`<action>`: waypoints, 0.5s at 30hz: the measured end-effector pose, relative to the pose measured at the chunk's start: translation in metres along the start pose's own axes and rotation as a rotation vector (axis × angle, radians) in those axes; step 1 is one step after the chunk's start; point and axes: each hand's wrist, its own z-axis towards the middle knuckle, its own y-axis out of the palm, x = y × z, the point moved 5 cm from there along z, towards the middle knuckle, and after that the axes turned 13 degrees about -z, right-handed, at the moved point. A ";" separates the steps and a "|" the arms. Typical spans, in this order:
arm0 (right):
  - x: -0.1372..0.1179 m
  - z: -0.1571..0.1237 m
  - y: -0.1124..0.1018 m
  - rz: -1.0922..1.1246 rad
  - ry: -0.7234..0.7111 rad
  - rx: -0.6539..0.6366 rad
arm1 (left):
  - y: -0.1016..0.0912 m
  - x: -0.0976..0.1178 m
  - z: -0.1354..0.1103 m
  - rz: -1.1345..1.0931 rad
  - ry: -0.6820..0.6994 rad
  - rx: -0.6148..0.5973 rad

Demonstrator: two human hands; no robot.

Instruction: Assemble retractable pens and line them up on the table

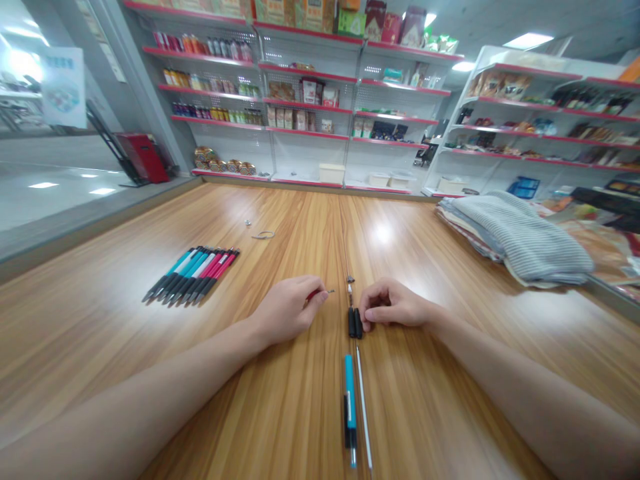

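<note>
My left hand [295, 308] is closed, pinching a slim red pen part [313, 294] whose thin metallic end sticks out to the right. My right hand [393, 305] is curled, its fingertips against or right beside two black pen grips [355, 323] lying side by side. Whether anything sits inside those fingers is hidden. Above the grips, small pen parts [350, 289] form a short line, some silvery, too small to name. Below them lie a turquoise pen barrel [350, 393] with a dark clip and a thin whitish refill [364, 410].
A row of several pens [193, 277], turquoise, white and pink-red, lies at the left of the wooden table [200, 393]. Farther back are a looped cord [263, 235] and a small shiny piece [247, 223]. Folded cloths [520, 237] lie at right. Stocked shelves [310, 100] stand behind.
</note>
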 end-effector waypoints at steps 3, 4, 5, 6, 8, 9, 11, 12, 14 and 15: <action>0.003 0.000 0.000 0.000 0.004 0.010 | 0.000 0.000 0.000 -0.001 0.007 0.006; 0.003 0.001 -0.001 0.002 0.005 0.013 | 0.000 0.001 0.000 -0.003 0.010 0.008; 0.004 0.001 -0.001 0.006 0.007 0.017 | 0.000 0.001 0.000 -0.006 0.013 0.011; 0.005 0.001 -0.001 0.011 0.008 0.023 | 0.000 0.001 -0.001 -0.009 0.016 0.012; 0.005 0.001 -0.001 0.021 0.006 0.036 | 0.000 0.001 -0.001 -0.012 0.019 0.009; 0.004 0.001 -0.001 0.024 0.006 0.043 | 0.000 0.001 -0.001 -0.012 0.019 0.006; 0.004 0.001 -0.001 0.023 0.008 0.054 | 0.000 0.001 -0.001 -0.011 0.022 -0.001; 0.003 0.001 -0.001 0.022 0.010 0.056 | 0.000 0.001 -0.001 -0.011 0.025 -0.002; 0.003 0.001 0.000 0.026 0.021 0.063 | 0.001 0.001 -0.001 -0.013 0.035 -0.004; 0.004 0.001 0.000 0.029 0.030 0.069 | 0.001 0.002 -0.001 -0.013 0.040 -0.005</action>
